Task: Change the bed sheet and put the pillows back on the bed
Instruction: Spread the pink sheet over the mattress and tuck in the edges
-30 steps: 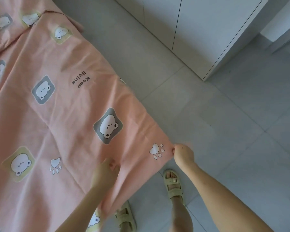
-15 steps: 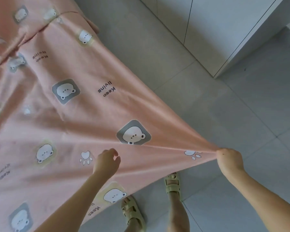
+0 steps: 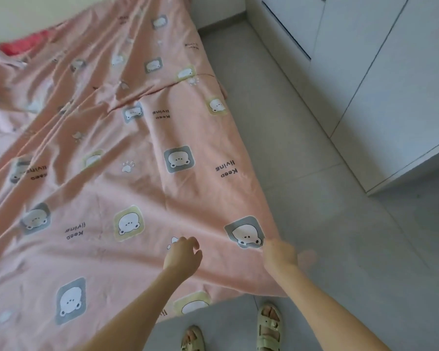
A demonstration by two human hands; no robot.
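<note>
- Right grip (image 3: 280, 254): closed on the right-hand edge of the bed sheet (image 3: 142, 193), lower centre-right of the frame. The cloth is gathered at it and the fingers are smeared by motion.
- Left grip (image 3: 184, 257): just left of the right one, over the sheet with its fingers curled. Cannot tell whether any cloth is pinched.
- Both forearms come in from the bottom edge.
- Bed sheet: pink, spread wide, filling the left and centre of the frame. Long creases fan up toward the upper left.
- Print, upside down from this view: "Keep living" in dark letters, clear right of centre (image 3: 226, 168) and at lower left (image 3: 75, 231). It shows again higher up, and the farthest copy near the top is too blurred to read.
- Other print: white bear faces in grey and pale yellow squares, one grey square (image 3: 245, 233) touching the right grip. There are also small white paw marks.
- A fold or seam line (image 3: 162, 89) crosses the sheet in the upper middle.
- Red cloth (image 3: 23, 44) shows past the sheet at upper left.
- Two pale sandals (image 3: 268, 328) on feet at bottom centre, on the grey tiled floor (image 3: 327, 224).
- White cabinets (image 3: 378, 84) at upper right, doors shut, so contents unseen.
</note>
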